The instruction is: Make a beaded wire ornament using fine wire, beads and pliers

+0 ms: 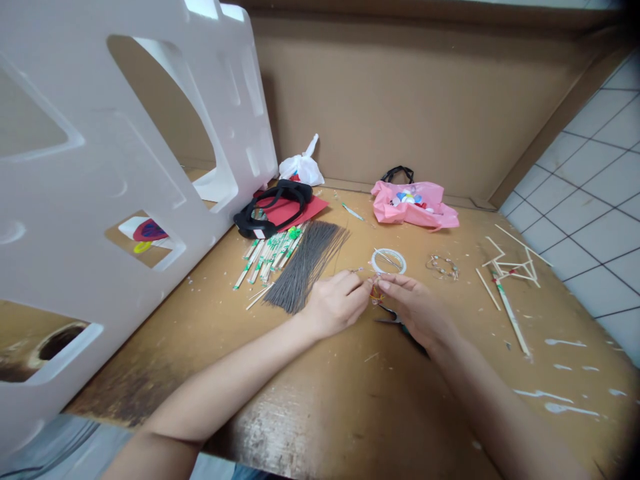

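Note:
My left hand point(343, 298) is closed in a pinch, and so is my right hand point(407, 297), their fingertips almost meeting. Between them is a small, thin beaded strand point(377, 295) with red and yellow bits; its finer detail is too small to make out. Just beyond the fingers lies a white ring-shaped spool point(374, 262) with a slim metal tool point(388, 259) across it. Pliers point(390, 318) with dark jaws rest on the table, their handles partly hidden under my right hand. A bundle of grey wires point(305, 270) is beside my left hand.
Paper-wrapped sticks point(267, 257), a black strap headset point(245, 220) and a white bag point(303, 168) sit left. Behind is a pink bag point(387, 210) with coloured pieces. Rightward are a beaded bracelet point(443, 268) and a stick frame point(523, 268). A white plastic panel point(100, 147) stands left.

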Demonstrator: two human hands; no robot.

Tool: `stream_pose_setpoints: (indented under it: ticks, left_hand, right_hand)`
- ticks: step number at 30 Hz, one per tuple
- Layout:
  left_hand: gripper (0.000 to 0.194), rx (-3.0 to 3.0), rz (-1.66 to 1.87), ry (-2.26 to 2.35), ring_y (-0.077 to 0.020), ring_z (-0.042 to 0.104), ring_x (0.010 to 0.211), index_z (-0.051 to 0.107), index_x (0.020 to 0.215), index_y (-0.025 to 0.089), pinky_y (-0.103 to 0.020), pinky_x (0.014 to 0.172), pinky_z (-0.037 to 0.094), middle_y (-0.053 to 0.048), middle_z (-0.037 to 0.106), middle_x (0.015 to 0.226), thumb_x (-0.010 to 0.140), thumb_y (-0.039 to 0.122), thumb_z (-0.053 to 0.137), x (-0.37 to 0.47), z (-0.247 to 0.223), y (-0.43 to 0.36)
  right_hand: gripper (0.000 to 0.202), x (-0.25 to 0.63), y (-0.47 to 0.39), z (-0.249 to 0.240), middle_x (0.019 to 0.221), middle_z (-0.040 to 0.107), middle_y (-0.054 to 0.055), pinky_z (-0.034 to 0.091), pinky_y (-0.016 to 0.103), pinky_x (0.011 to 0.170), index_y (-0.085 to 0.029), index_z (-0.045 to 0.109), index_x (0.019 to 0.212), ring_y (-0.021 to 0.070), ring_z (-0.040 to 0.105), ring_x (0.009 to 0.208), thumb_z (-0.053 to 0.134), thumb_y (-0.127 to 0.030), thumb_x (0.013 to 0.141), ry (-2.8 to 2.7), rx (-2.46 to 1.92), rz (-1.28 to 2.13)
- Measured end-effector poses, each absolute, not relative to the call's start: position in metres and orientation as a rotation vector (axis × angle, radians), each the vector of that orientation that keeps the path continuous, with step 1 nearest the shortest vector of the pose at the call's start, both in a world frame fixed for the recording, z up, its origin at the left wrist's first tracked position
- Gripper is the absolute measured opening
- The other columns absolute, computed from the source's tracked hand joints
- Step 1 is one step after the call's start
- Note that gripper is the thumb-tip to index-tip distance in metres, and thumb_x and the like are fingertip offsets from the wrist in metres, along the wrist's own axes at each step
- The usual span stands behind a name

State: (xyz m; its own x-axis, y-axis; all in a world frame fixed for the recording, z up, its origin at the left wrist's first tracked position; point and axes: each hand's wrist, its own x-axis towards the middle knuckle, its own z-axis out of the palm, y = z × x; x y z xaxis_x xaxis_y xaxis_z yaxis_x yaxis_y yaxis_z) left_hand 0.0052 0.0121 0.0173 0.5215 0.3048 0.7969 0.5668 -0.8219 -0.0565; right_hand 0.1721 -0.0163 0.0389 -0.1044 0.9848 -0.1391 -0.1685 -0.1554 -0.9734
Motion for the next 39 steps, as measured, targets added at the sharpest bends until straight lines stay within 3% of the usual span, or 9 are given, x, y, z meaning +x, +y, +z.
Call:
stream_pose_setpoints:
  ticks: [9, 16, 22, 27, 31, 39]
  left_hand:
    - [0.015, -2.433, -1.214, -0.728, -0.0105, 0.048, 0.059, 0.059, 0.078, 0.015, -0.022, 0.054, 0.037, -0.001, 0.054, 0.062, 0.086, 0.016, 0.046, 0.006, 0.021, 0.009]
    - [0.011, -2.443, -1.234, -0.737, -0.0111, 0.049, 0.061, 0.058, 0.082, 0.014, -0.022, 0.054, 0.037, -0.001, 0.055, 0.064, 0.085, 0.016, 0.047, 0.006, 0.019, 0.01]
    - [0.017, -2.541, -1.254, -0.827, -0.0102, 0.051, 0.062, 0.057, 0.077, 0.015, -0.021, 0.058, 0.04, -0.001, 0.056, 0.066, 0.087, 0.017, 0.043, 0.005, 0.016, 0.016]
    - [0.018, -2.594, -1.439, -1.014, -0.0074, 0.048, 0.053, 0.057, 0.075, 0.014, -0.019, 0.053, 0.038, 0.001, 0.054, 0.06, 0.087, 0.019, 0.044, 0.006, 0.015, 0.017]
    - [0.018, -2.601, -1.512, -1.075, -0.0069, 0.051, 0.053, 0.057, 0.078, 0.014, -0.018, 0.053, 0.039, 0.0, 0.058, 0.063, 0.088, 0.021, 0.044, 0.006, 0.015, 0.017]
    - [0.02, -2.611, -1.381, -0.991, -0.0063, 0.048, 0.048, 0.058, 0.077, 0.015, -0.017, 0.051, 0.038, 0.002, 0.057, 0.058, 0.088, 0.021, 0.044, 0.007, 0.012, 0.015]
  right_hand:
    - [0.016, 0.17, -0.018, 0.039, 0.08, 0.065, 0.0, 0.045, 0.028, 0.075, -0.021, 0.068, 0.073, 0.014, 0.057, 0.076, 0.071, -0.035, 0.066, -1.16, -1.236, 1.235]
    - [0.018, 0.17, -0.019, 0.042, 0.085, 0.063, 0.002, 0.043, 0.03, 0.079, -0.02, 0.066, 0.073, 0.0153, 0.056, 0.081, 0.067, -0.037, 0.071, -1.275, -1.271, 1.107]
    - [0.024, 0.172, -0.016, 0.037, 0.09, 0.069, 0.003, 0.046, 0.034, 0.082, -0.021, 0.069, 0.084, 0.0189, 0.061, 0.087, 0.062, -0.042, 0.075, -1.389, -1.334, 1.047]
    - [0.024, 0.17, -0.017, 0.032, 0.107, 0.068, 0.007, 0.043, 0.038, 0.093, -0.021, 0.07, 0.094, 0.0214, 0.059, 0.104, 0.06, -0.033, 0.076, -1.524, -1.336, 0.796]
    - [0.025, 0.168, -0.018, 0.029, 0.101, 0.07, 0.007, 0.049, 0.036, 0.083, -0.02, 0.069, 0.096, 0.0201, 0.064, 0.094, 0.05, -0.033, 0.085, -1.619, -1.342, 0.628]
    - [0.028, 0.174, -0.021, 0.031, 0.094, 0.071, 0.007, 0.049, 0.031, 0.073, -0.019, 0.066, 0.095, 0.0194, 0.066, 0.082, 0.04, -0.029, 0.091, -1.919, -1.441, 0.217]
